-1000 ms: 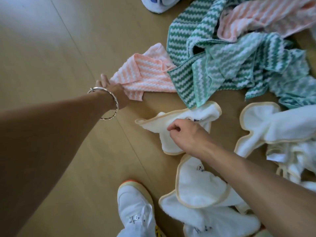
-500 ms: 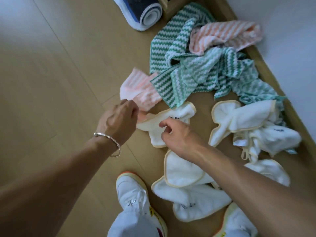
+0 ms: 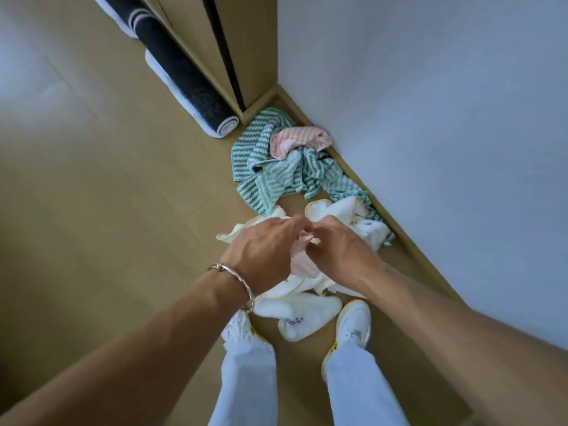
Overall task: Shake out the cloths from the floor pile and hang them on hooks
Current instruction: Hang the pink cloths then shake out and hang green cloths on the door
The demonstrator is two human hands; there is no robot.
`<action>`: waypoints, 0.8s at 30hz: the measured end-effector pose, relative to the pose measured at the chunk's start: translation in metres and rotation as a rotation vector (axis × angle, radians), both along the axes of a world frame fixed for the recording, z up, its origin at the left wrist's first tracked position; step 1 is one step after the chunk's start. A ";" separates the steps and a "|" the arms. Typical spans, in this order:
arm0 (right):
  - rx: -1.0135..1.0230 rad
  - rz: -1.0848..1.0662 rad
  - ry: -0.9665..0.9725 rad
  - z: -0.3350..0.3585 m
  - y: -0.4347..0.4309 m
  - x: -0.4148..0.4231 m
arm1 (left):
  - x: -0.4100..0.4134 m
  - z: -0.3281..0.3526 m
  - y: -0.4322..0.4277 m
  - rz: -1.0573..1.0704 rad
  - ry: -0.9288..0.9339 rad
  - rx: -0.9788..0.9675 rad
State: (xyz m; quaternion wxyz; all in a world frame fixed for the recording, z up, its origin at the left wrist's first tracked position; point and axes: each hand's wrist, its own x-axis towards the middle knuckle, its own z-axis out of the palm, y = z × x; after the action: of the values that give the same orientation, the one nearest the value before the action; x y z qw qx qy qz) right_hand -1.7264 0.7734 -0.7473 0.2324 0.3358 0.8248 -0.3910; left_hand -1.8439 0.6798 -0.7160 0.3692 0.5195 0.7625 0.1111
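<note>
1. Left hand (image 3: 264, 247): bracelet (image 3: 236, 281) at the wrist. Fingers curled round the pink cloth (image 3: 297, 256). A second ago it gripped this cloth down on the floor (image 3: 107, 179); now it is raised and meets the right hand.
2. Right hand (image 3: 341, 250): fingers curled onto the top of the pink cloth, touching the left hand's fingers; the detail is blurred. Half a second ago it pinched a white cloth on the floor.
3. Pink cloth: bunched between the two hands, lifted off the floor. Its former place beside the green cloths (image 3: 276, 176) is now bare.
4. Green cloths: crumpled heap against the wall (image 3: 430, 118), unmoved.
5. Other pink cloth (image 3: 301, 139): lies on top of the green heap, as before.
6. White cloths (image 3: 295, 315): spread on the floor under the hands and between the shoes (image 3: 353, 321), with more beside the wall.
7. Rolled mat (image 3: 196, 96): on the floor beyond the heap.
8. View: higher than before, taking in both legs and more wall.
</note>
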 end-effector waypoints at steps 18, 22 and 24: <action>0.225 0.307 -0.083 0.462 0.082 0.059 | 0.008 0.429 0.061 -0.231 0.553 0.036; 0.295 0.244 0.035 0.529 0.095 0.070 | -0.002 0.489 0.064 -0.154 0.662 0.082; 0.363 0.176 0.103 0.557 0.099 0.073 | -0.006 0.510 0.069 -0.102 0.643 0.136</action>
State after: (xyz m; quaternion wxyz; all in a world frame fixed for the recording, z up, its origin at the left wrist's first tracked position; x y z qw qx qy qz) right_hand -1.6535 0.8722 -0.1899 0.1588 0.2785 0.9186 -0.2311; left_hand -1.8499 0.7486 -0.2061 0.0792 0.5890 0.8038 -0.0264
